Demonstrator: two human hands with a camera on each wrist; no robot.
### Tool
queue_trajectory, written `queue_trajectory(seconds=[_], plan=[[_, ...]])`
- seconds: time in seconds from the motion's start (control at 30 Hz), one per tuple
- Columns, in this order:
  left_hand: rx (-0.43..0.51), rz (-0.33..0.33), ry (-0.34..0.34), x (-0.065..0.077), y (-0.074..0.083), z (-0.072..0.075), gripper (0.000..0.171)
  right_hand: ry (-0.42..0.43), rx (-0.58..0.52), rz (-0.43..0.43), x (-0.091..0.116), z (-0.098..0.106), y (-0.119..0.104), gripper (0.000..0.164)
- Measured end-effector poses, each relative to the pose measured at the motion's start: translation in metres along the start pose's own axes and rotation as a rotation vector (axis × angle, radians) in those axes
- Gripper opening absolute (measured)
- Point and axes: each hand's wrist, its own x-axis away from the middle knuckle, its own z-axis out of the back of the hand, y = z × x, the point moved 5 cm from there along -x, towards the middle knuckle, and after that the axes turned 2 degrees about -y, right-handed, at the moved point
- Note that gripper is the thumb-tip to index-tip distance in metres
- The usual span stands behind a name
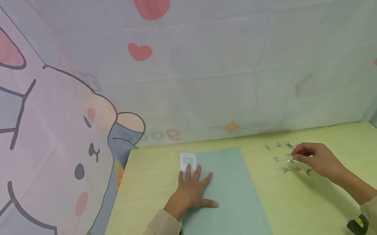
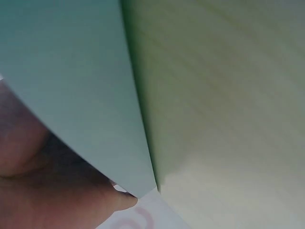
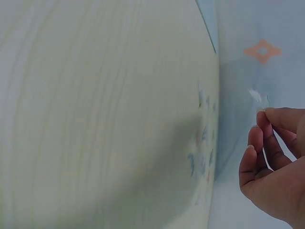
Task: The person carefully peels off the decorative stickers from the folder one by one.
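My left hand [image 1: 192, 191] lies with fingers spread on a green folded sheet of paper [image 1: 234, 202]. Its fingertips touch a small white card [image 1: 182, 159] with a pale green square, at the sheet's far left corner. In the left wrist view the green sheet [image 2: 81, 81] partly covers the hand [image 2: 52, 200]. Over to the right, my right hand [image 1: 318, 158] pinches a small clear sticker [image 1: 288, 157] between thumb and forefinger, held above the table. The right wrist view shows this sticker [image 3: 257, 97] shiny and see-through at the fingertips.
Several small clear stickers with dark printed figures [image 1: 309, 172] lie on the pale yellow-green tabletop [image 1: 347, 141] under and around the right hand. Behind the table hangs a printed cloth [image 1: 241, 87] with hearts; a large cartoon rabbit [image 1: 54, 149] covers the left side.
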Motion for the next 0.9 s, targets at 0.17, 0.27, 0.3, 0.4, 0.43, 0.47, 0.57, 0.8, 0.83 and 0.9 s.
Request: queue_trajectory(seconds=[0.17, 0.27, 0.3, 0.4, 0.43, 0.47, 0.57, 0.8, 0.83, 0.9], plan=[[-0.019, 0.008, 0.000, -0.002, -0.002, -0.003, 0.104, 0.025, 0.009, -0.030, 0.004, 0.007, 0.017, 0.025], [-0.021, 0.007, 0.000, -0.003, -0.003, -0.004, 0.104, 0.037, 0.010, -0.047, 0.007, 0.012, 0.026, 0.026], [-0.021, 0.006, -0.003, -0.003, -0.003, -0.005, 0.104, 0.042, 0.013, -0.053, 0.009, 0.013, 0.030, 0.026], [-0.013, -0.001, -0.004, -0.004, -0.003, -0.006, 0.103, 0.048, 0.010, -0.072, 0.013, 0.019, 0.040, 0.028], [-0.011, -0.002, -0.005, -0.005, -0.003, -0.006, 0.103, 0.049, 0.004, -0.076, 0.014, 0.021, 0.043, 0.029], [-0.007, -0.002, -0.004, -0.005, -0.003, -0.005, 0.103, 0.055, 0.006, -0.081, 0.016, 0.023, 0.047, 0.029], [-0.009, -0.003, -0.002, -0.005, -0.002, -0.004, 0.103, 0.071, 0.011, -0.095, 0.019, 0.029, 0.055, 0.030], [-0.016, 0.006, -0.005, -0.003, -0.002, -0.004, 0.104, 0.082, 0.065, -0.142, 0.026, 0.038, 0.076, 0.030], [-0.014, 0.006, -0.005, -0.005, -0.003, -0.005, 0.104, 0.079, 0.076, -0.148, 0.027, 0.039, 0.079, 0.030], [-0.011, 0.006, -0.009, -0.008, -0.004, -0.008, 0.104, 0.079, 0.101, -0.163, 0.029, 0.041, 0.084, 0.029]])
